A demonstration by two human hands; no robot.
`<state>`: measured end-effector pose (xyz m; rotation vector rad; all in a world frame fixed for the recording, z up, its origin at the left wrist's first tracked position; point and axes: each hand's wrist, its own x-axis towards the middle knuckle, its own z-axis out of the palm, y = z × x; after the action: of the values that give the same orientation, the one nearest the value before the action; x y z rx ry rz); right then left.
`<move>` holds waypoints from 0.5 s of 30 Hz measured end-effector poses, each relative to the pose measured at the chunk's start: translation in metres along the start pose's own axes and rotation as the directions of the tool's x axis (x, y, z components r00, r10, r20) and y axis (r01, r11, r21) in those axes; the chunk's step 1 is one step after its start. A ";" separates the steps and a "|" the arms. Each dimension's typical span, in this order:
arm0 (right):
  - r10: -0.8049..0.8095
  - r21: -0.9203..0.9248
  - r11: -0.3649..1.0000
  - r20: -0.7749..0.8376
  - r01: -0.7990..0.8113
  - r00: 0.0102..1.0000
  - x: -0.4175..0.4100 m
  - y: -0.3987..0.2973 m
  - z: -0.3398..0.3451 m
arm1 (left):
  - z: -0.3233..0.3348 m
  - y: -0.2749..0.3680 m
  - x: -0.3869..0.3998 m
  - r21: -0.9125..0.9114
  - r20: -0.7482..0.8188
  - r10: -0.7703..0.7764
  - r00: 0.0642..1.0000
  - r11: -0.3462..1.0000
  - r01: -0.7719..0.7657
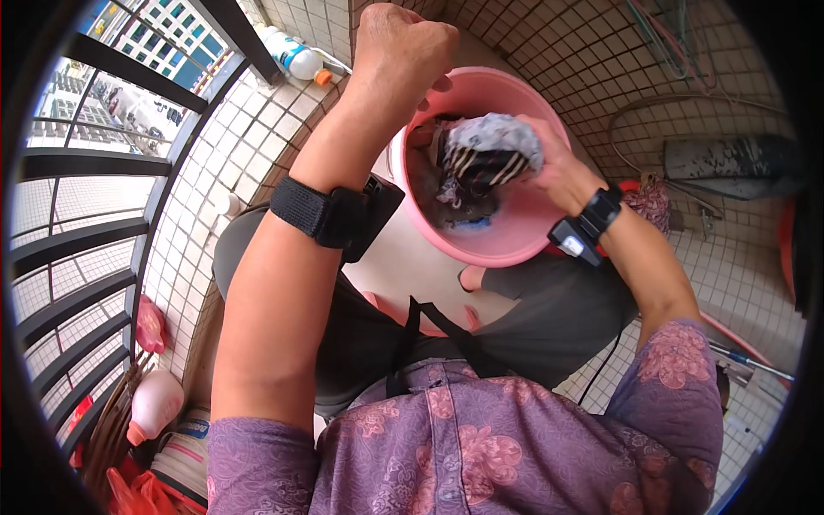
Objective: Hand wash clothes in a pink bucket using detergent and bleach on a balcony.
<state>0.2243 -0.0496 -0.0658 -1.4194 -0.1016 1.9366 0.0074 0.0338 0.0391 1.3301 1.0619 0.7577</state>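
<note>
A pink plastic bucket (418, 222) stands before me with wet laundry and some water inside. My right hand (553, 151) grips a bunched bundle of wet cloth (492, 138), pale patterned on top with a dark striped part below, against the inner right side of the bucket. Darker wet clothes (428, 167) lie at the left inside it. My left hand (409, 48) is raised above the bucket's far left rim, with its fingers curled. Its palm faces away, so whether it holds anything is hidden. Both wrists wear black straps with small devices.
A tiled ledge (251, 129) with a black metal railing (96, 164) runs along the left. On it lie a white bottle with an orange cap (302, 61) and a pink bottle (158, 399). A hose (618, 122) and a dark elongated object (727, 167) are by the right wall.
</note>
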 end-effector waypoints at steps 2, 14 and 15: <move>-0.088 0.136 0.986 -0.070 0.097 0.994 -0.018 -0.005 0.011 | -0.001 0.001 -0.001 -0.008 -0.031 0.017 0.999 1.000 -0.017; -0.068 -0.900 -0.425 0.143 0.101 0.987 0.059 0.016 -0.069 | 0.013 -0.004 0.016 0.013 -0.008 -0.046 0.999 0.999 0.047; -0.072 -0.900 -0.424 0.143 0.099 0.987 0.068 0.022 -0.065 | 0.014 -0.004 0.016 0.012 -0.003 -0.046 0.999 0.999 0.046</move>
<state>0.2602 -0.0481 -0.1558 -2.1482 -2.5486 1.2606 0.0255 0.0425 0.0310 1.3106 1.0965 0.7201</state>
